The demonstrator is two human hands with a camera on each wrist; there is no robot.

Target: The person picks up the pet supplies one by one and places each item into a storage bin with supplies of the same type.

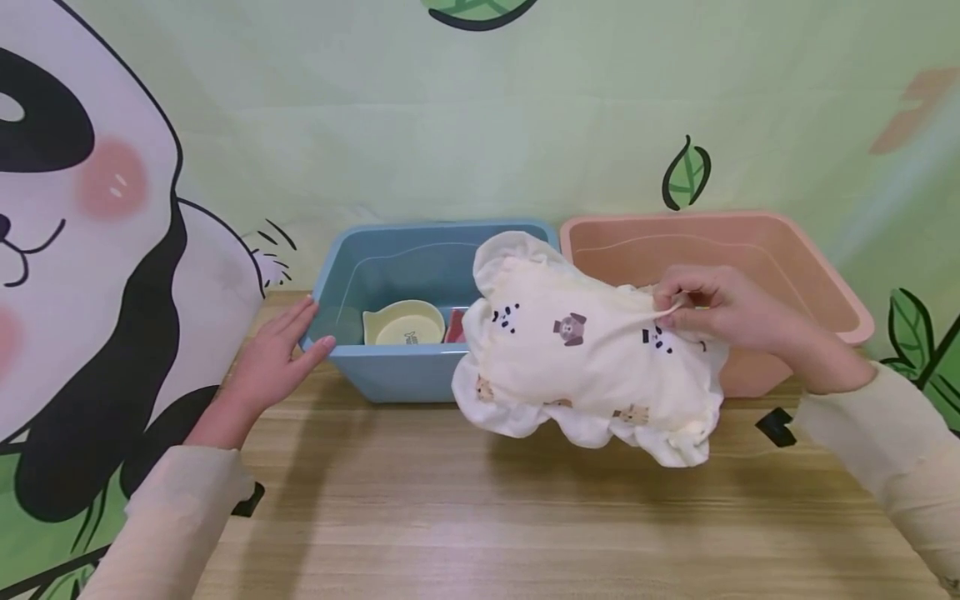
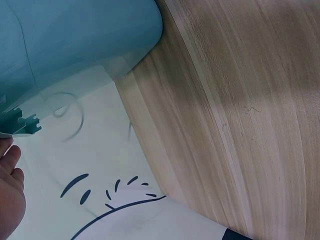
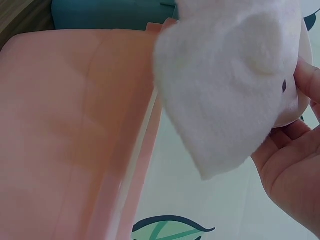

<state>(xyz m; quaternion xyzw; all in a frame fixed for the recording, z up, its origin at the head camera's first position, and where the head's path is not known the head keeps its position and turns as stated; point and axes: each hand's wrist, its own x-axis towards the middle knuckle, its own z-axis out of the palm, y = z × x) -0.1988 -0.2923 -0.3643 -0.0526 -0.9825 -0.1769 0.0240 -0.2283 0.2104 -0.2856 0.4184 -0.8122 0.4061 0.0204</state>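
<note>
A cream ruffled pillow [image 1: 592, 350] printed with small animals hangs in front of the two bins, tilted down to the right. My right hand [image 1: 731, 308] pinches a fold of its fabric between thumb and fingers. In the right wrist view the white fuzzy fabric [image 3: 225, 90] hangs by the pink bin's wall, with the hand [image 3: 295, 160] at its edge. My left hand [image 1: 277, 354] rests on the left rim of the blue bin [image 1: 397, 367], fingers extended and thumb at the front corner. The left wrist view catches its fingers [image 2: 10, 160] at the rim.
Inside the blue bin lie a pale yellow cat-eared dish [image 1: 405, 323] and a red item [image 1: 455, 325], partly covered by the pillow. A pink bin [image 1: 750, 367] stands to the right. Both are on a wood-grain table [image 1: 450, 517] before a panda-printed backdrop [image 1: 375, 125].
</note>
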